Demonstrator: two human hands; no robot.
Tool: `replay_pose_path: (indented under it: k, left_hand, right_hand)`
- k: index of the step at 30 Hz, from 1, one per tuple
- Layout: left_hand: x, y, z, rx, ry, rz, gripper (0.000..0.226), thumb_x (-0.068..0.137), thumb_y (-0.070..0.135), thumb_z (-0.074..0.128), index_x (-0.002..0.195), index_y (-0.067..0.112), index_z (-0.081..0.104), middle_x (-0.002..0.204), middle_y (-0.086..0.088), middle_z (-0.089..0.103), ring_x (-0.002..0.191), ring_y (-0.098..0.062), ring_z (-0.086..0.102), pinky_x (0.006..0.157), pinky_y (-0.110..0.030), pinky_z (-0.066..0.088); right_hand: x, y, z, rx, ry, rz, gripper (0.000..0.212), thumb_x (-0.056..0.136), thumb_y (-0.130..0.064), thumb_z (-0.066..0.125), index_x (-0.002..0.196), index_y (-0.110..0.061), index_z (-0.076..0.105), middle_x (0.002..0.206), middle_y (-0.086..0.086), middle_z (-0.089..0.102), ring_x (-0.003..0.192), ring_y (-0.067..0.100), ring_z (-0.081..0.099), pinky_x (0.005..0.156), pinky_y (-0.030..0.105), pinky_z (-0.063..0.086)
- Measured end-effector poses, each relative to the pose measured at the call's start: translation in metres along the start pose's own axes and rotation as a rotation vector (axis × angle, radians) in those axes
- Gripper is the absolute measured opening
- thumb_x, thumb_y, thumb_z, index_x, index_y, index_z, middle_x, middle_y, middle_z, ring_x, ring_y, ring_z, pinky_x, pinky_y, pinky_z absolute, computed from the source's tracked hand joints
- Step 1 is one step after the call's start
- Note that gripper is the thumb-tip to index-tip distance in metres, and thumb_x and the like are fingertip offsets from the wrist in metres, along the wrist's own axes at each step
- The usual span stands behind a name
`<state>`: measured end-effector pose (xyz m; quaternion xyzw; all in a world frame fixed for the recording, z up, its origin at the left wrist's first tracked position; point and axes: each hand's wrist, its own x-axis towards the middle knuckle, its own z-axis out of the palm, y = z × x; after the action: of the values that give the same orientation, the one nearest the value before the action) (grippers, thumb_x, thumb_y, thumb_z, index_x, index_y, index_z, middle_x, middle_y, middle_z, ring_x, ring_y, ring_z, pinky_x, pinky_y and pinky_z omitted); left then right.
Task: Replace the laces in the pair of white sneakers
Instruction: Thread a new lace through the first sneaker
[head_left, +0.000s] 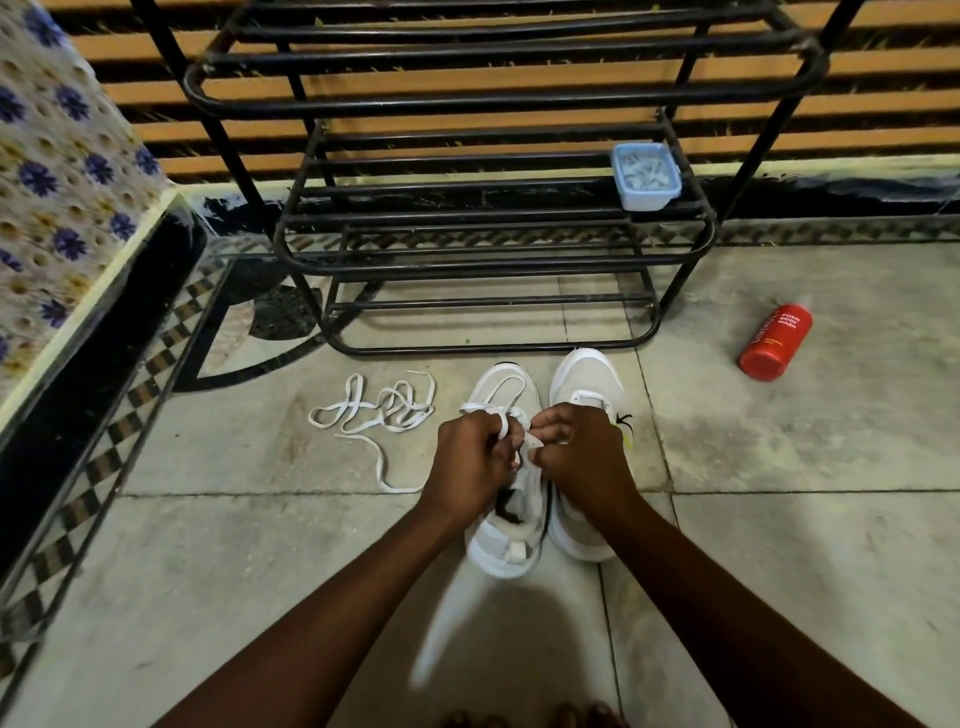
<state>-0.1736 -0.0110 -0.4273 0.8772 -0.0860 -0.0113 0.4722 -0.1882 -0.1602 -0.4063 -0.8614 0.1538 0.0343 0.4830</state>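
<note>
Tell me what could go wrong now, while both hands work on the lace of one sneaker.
1. The left hand and right hand pinch the lace close together over the sneaker; it may twist or miss an eyelet.
2. The loose lace on the floor lies in tangled loops and may knot when lifted.

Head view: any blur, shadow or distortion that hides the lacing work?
Head view: light is dim but even; left hand and right hand, both pinching the lace, read sharply; a white streak below the sneaker, likely a loose lace end, is motion-blurred; a soft shadow falls on the floor nearby; the shoe rack bars bow from wide-angle distortion.
</note>
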Motion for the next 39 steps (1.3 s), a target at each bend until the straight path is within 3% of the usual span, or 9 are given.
replay_pose_path:
  k: [6, 14, 18, 22, 25, 28, 30, 34, 39]
  left_hand:
    - [0.001, 0.011, 0.004, 0.209, -0.009, 0.073, 0.019, 0.073, -0.004, 0.056, 0.065, 0.013, 0.056, 0.068, -0.003, 0.064, 0.069, -0.024, 0.061, 0.065, -0.041, 0.052]
    - [0.008, 0.023, 0.001, 0.39, -0.063, 0.003, 0.018, 0.068, 0.003, 0.056, 0.072, 0.021, 0.055, 0.081, 0.004, 0.066, 0.081, -0.026, 0.061, 0.062, -0.035, 0.05]
    - [0.008, 0.015, 0.004, 0.351, -0.023, 0.044, 0.015, 0.09, -0.001, 0.06, 0.094, 0.01, 0.07, 0.105, -0.008, 0.063, 0.1, -0.026, 0.056, 0.082, -0.034, 0.048]
    - [0.005, 0.018, 0.002, 0.279, -0.013, 0.03, 0.018, 0.071, -0.003, 0.056, 0.072, 0.014, 0.061, 0.077, -0.001, 0.061, 0.074, -0.02, 0.058, 0.065, -0.037, 0.049]
    - [0.004, 0.02, 0.003, 0.373, -0.009, 0.083, 0.015, 0.07, -0.002, 0.057, 0.071, 0.012, 0.06, 0.079, 0.0, 0.057, 0.077, -0.02, 0.055, 0.062, -0.039, 0.048]
    - [0.002, 0.015, 0.008, 0.277, 0.043, 0.111, 0.015, 0.069, -0.005, 0.059, 0.065, 0.005, 0.048, 0.069, -0.004, 0.054, 0.07, -0.026, 0.052, 0.061, -0.045, 0.046]
    - [0.002, 0.008, 0.011, 0.148, 0.098, 0.033, 0.017, 0.074, -0.003, 0.063, 0.065, 0.005, 0.05, 0.066, -0.003, 0.061, 0.068, -0.025, 0.059, 0.061, -0.041, 0.05]
    - [0.01, -0.003, 0.012, -0.031, 0.107, -0.137, 0.019, 0.074, -0.004, 0.07, 0.071, 0.014, 0.069, 0.072, 0.017, 0.072, 0.068, 0.003, 0.068, 0.06, -0.02, 0.052]
    - [0.018, -0.004, 0.009, -0.031, 0.045, -0.124, 0.03, 0.073, -0.002, 0.072, 0.068, 0.027, 0.072, 0.068, 0.017, 0.072, 0.067, 0.005, 0.066, 0.062, -0.007, 0.042]
  right_hand:
    - [0.001, -0.002, 0.0, 0.001, 0.021, -0.003, 0.03, 0.065, -0.002, 0.074, 0.09, -0.017, 0.073, 0.073, -0.004, 0.075, 0.077, 0.008, 0.072, 0.078, 0.026, 0.053]
    - [-0.001, -0.002, 0.004, 0.05, 0.091, 0.061, 0.023, 0.065, -0.005, 0.076, 0.084, -0.018, 0.073, 0.071, -0.005, 0.074, 0.071, 0.005, 0.07, 0.068, 0.02, 0.049]
    - [-0.002, -0.004, 0.003, 0.074, 0.103, 0.074, 0.024, 0.064, -0.004, 0.077, 0.084, -0.015, 0.073, 0.075, -0.001, 0.075, 0.076, 0.011, 0.072, 0.077, 0.029, 0.057]
    - [-0.002, -0.004, 0.004, 0.091, 0.087, 0.068, 0.024, 0.064, -0.002, 0.077, 0.085, -0.012, 0.072, 0.077, 0.002, 0.075, 0.079, 0.018, 0.073, 0.08, 0.039, 0.059]
    - [-0.001, -0.003, 0.005, 0.087, 0.089, 0.051, 0.024, 0.064, -0.001, 0.077, 0.084, -0.012, 0.072, 0.076, 0.003, 0.075, 0.077, 0.019, 0.073, 0.079, 0.039, 0.058]
    - [0.001, -0.003, 0.005, 0.08, 0.094, 0.047, 0.023, 0.063, -0.008, 0.084, 0.081, -0.016, 0.071, 0.073, -0.004, 0.074, 0.073, 0.009, 0.072, 0.07, 0.016, 0.052]
    - [0.002, -0.002, 0.005, 0.062, 0.092, 0.051, 0.022, 0.065, -0.014, 0.084, 0.082, -0.018, 0.072, 0.073, -0.006, 0.074, 0.071, 0.004, 0.07, 0.061, 0.005, 0.042]
    - [0.002, -0.004, 0.005, 0.002, 0.076, 0.014, 0.013, 0.074, -0.011, 0.077, 0.085, -0.016, 0.073, 0.076, -0.004, 0.075, 0.077, 0.008, 0.07, 0.062, 0.008, 0.041]
    - [0.002, -0.005, 0.003, 0.011, 0.058, 0.008, 0.009, 0.079, -0.008, 0.073, 0.081, -0.017, 0.073, 0.077, 0.0, 0.075, 0.079, 0.015, 0.072, 0.076, 0.031, 0.056]
